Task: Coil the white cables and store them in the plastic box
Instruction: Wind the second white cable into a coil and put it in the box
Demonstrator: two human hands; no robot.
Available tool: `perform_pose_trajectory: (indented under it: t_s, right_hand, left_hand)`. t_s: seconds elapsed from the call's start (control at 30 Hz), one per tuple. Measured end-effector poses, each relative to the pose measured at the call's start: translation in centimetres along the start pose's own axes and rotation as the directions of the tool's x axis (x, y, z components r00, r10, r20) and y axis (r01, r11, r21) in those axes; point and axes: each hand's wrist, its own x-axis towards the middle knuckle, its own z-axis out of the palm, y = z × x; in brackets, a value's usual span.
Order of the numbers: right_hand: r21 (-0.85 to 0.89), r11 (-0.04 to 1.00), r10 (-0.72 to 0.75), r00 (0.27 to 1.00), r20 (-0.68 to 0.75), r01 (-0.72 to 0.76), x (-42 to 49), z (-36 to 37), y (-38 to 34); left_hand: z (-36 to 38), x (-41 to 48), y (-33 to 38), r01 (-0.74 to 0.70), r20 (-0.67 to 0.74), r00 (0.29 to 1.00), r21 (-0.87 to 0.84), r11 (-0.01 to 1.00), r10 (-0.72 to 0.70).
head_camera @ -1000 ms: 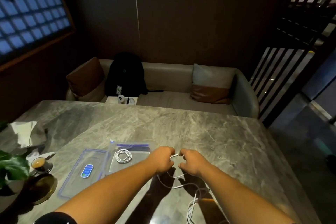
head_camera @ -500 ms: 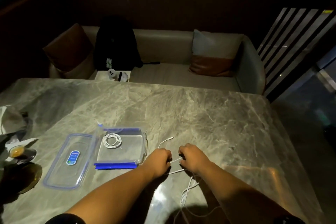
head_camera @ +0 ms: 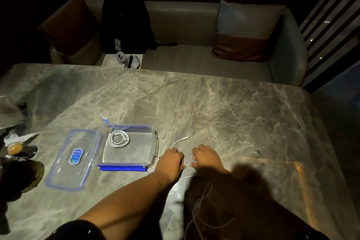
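A clear plastic box (head_camera: 153,154) with blue clips stands open on the marble table, and one coiled white cable (head_camera: 118,139) lies inside it. Its lid (head_camera: 64,169) lies flat to the left. Just right of the box my left hand (head_camera: 171,160) grips a loose white cable (head_camera: 178,141), whose plug end curves away toward the far side. My right hand (head_camera: 206,158) pinches the same cable a short way along. The rest of that cable trails back toward me across the table, in shadow.
A small cup on a saucer (head_camera: 14,148) and crumpled paper sit at the table's left edge, with a dark round plate (head_camera: 29,175) nearer me. A sofa (head_camera: 194,58) with cushions and a black backpack (head_camera: 124,25) lies beyond the table.
The view has tilted down, so the box and hands sit lower and nearer. Both hands keep their hold on the loose cable; its plug end stays lying out past the left hand.
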Motion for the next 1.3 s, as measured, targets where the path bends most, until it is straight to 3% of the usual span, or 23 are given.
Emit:
perform_pose_trajectory:
  t_s: [0.23, 0.4, 0.67, 0.8, 1.0, 1.1, 1.3]
  right_hand:
    - [0.058, 0.998, -0.012, 1.0, -0.01, 0.013, -0.2, -0.2, 0.1]
    - [0.219, 0.975, -0.047, 0.999, -0.001, 0.046, -1.7, -1.9, 0.2]
    - [0.316, 0.929, -0.16, 0.98, -0.122, 0.191, -5.3, -5.6, -0.4]
    - [0.262, 0.918, -0.26, 0.951, -0.165, 0.297, -8.1, -8.7, -1.7]
    - [0.425, 0.826, -0.242, 0.914, -0.325, 0.37, -13.2, -15.0, -3.1]
    - [0.486, 0.772, -0.205, 0.885, -0.419, 0.409, -15.8, -18.0, -4.0]
    - [0.514, 0.666, -0.2, 0.793, -0.575, 0.541, -20.0, -23.2, -6.8]
  left_hand:
    - [0.0, 0.3, -0.4, -0.036, -0.002, 0.999, -0.019, 0.999, 0.036]
    - [-1.4, -0.1, 0.1, -0.062, -0.007, 0.998, -0.161, 0.985, 0.062]
    - [-5.7, -3.5, 1.5, -0.073, 0.064, 0.992, -0.401, 0.913, 0.107]
    - [-8.7, -6.3, 3.0, -0.078, 0.113, 0.975, -0.629, 0.773, 0.19]
    - [-13.8, -10.7, 5.4, -0.04, 0.128, 0.935, -0.889, 0.457, 0.331]
    - [-15.6, -13.0, 6.4, -0.017, 0.112, 0.906, -0.954, 0.3, 0.408]
    - [-18.1, -17.5, 8.9, -0.048, 0.064, 0.798, -0.984, 0.17, 0.599]
